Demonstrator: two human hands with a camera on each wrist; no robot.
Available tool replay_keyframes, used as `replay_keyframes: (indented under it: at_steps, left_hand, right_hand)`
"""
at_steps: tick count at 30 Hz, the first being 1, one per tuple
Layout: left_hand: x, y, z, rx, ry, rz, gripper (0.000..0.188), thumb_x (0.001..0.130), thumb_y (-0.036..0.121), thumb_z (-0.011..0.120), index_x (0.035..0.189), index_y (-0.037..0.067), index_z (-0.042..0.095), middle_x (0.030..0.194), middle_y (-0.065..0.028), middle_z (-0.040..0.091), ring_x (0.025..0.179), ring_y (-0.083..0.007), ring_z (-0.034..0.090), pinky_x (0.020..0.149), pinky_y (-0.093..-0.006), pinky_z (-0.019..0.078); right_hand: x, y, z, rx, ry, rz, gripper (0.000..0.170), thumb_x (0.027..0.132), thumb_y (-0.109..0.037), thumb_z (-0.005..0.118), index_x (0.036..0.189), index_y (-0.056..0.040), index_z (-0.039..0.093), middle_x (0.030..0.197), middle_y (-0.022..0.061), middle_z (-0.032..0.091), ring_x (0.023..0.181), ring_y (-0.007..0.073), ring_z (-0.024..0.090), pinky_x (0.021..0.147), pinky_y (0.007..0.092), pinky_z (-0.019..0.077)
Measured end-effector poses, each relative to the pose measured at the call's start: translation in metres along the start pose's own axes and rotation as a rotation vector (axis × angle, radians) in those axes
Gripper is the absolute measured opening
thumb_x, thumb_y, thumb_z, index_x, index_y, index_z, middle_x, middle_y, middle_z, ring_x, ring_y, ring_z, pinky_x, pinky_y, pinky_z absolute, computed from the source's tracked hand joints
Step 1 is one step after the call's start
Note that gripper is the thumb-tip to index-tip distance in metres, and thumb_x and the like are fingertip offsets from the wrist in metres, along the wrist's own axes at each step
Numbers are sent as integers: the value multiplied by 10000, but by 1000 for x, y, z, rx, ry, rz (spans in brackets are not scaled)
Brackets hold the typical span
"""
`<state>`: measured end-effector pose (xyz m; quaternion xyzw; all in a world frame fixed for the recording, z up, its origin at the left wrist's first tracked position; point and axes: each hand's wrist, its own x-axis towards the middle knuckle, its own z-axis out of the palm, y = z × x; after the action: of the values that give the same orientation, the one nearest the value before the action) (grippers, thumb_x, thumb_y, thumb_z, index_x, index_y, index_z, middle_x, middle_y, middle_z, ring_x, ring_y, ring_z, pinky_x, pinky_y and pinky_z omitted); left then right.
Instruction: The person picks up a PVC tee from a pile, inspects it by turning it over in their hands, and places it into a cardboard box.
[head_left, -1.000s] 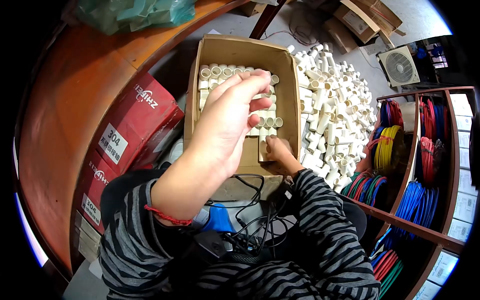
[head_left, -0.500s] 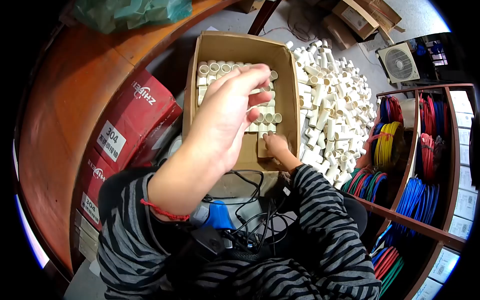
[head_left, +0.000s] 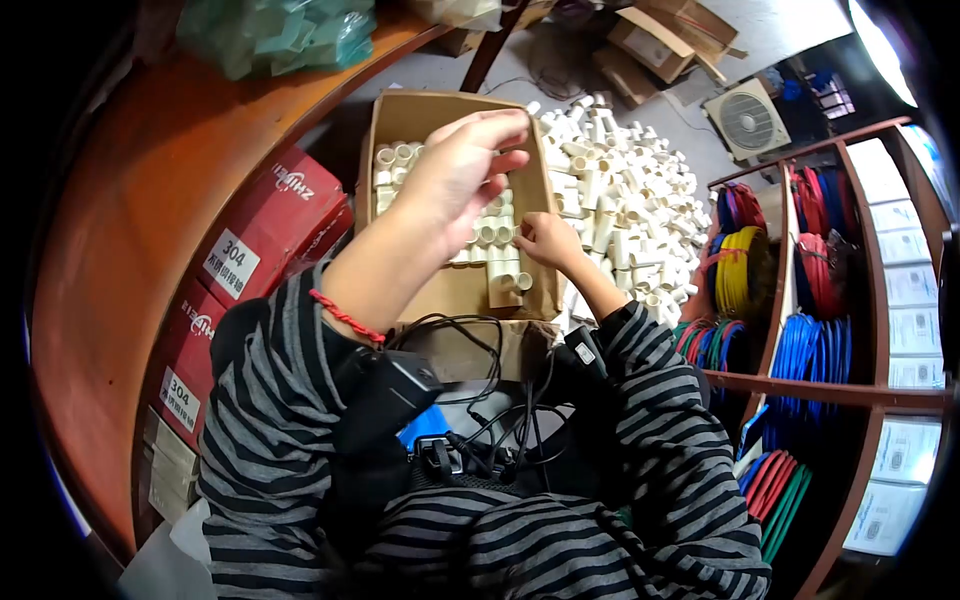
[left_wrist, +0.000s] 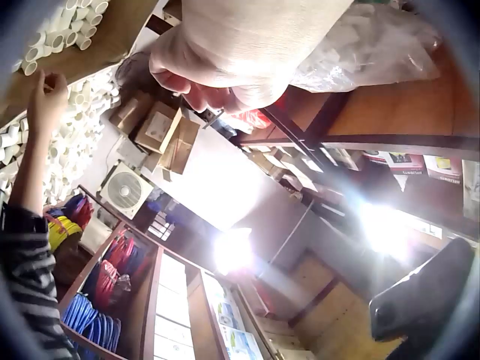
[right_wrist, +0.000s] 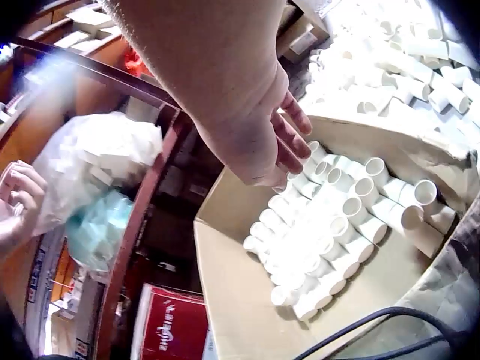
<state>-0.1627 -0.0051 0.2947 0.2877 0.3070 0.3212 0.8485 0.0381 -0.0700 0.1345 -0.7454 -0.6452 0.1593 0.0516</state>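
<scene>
My left hand (head_left: 455,175) is raised over the cardboard box (head_left: 548,195), its fingers loosely bent and holding nothing. In the left wrist view this hand (left_wrist: 240,45) fills the top. My right hand (head_left: 550,242) hovers at the box's right wall. Seen from the right wrist, the right hand (right_wrist: 255,135) has relaxed, slightly bent fingers and nothing in them. White plastic pipe tees (right_wrist: 337,225) lie packed in rows inside the box, partly hidden by my left arm in the head view. At the near end of the rows, one pipe tee (head_left: 503,290) has its branch pointing right.
A large pile of loose white fittings (head_left: 630,200) spreads on the floor right of the box. Shelves with coiled cables (head_left: 740,275) stand farther right. At left are red cartons (head_left: 270,230) and a wooden desk (head_left: 110,270). Black cables (head_left: 500,345) hang before the box.
My right hand has let go of the pipe tee at the near end of the rows and moved up to the box's right wall. The left hand stays raised while the head view shifts.
</scene>
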Motion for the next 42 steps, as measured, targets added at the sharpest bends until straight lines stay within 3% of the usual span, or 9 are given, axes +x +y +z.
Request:
replay_keyframes:
  at_steps: [8,12,14,17,20,21,25,33,42]
  left_hand:
    - [-10,-7,-2,148,-70,-26,126,771,278,530,809,158,524,733,77,500,694,-37,490,588,-180,327]
    - [-12,-17,-3,249,-182,-10,148,792,162,499,932,114,513,833,40,524,780,-71,501,646,-188,380]
    - [-14,-19,1,349,-194,-17,214,792,147,491,1003,110,506,930,9,534,836,-96,508,706,-213,388]
    - [-16,-21,5,399,-320,-98,398,781,159,512,1160,133,393,1125,-24,435,1007,-120,421,796,-255,367]
    - [-15,-29,6,476,-476,-116,635,769,213,543,1285,165,175,1294,-18,202,1134,-157,293,851,-311,341]
    - [-22,-23,14,491,-504,-56,751,760,259,562,1304,170,51,1215,-116,296,1070,-206,367,852,-337,346]
    - [-12,-31,10,553,-679,30,971,682,275,649,1286,191,-106,1336,-140,-88,1214,-362,-19,973,-384,111]
    - [-9,-34,12,628,-735,-11,1013,631,157,688,1293,217,-77,1346,-101,-77,1229,-320,34,907,-341,262]
    - [-11,-35,12,587,-708,-176,1076,573,129,724,1288,261,-68,1341,-130,-47,1229,-296,88,935,-371,232]
  right_hand:
    - [-51,-24,-92,297,76,-42,171,655,-195,619,654,-30,573,591,59,570,570,146,557,550,255,427]
    - [-72,-40,-111,571,127,-47,140,663,-149,621,661,-14,586,594,33,574,565,91,528,555,229,423]
    - [-72,-43,-104,806,138,-86,175,751,-171,546,677,-18,589,605,17,568,583,65,495,568,224,411]
    - [-70,-56,-99,1139,186,-120,185,791,-191,498,866,-29,542,791,28,568,691,68,489,626,219,405]
    - [-76,-73,-110,1395,66,-274,413,778,-178,521,1133,-55,350,1095,84,446,909,140,465,744,265,403]
    - [-74,-71,-110,1281,50,-367,612,738,-187,577,1225,-90,219,1206,103,333,1032,192,400,835,313,369]
    - [-80,-73,-119,1190,-34,-368,1040,567,-406,705,1299,-139,16,1337,93,101,1172,268,254,937,389,255]
    - [-92,-67,-127,1204,-139,-263,1018,616,-266,703,1296,-193,-51,1343,106,70,1212,225,180,911,378,292]
    - [-97,-59,-127,1076,-161,-274,1014,627,-249,689,1292,-142,-69,1315,166,151,1194,245,222,927,368,270]
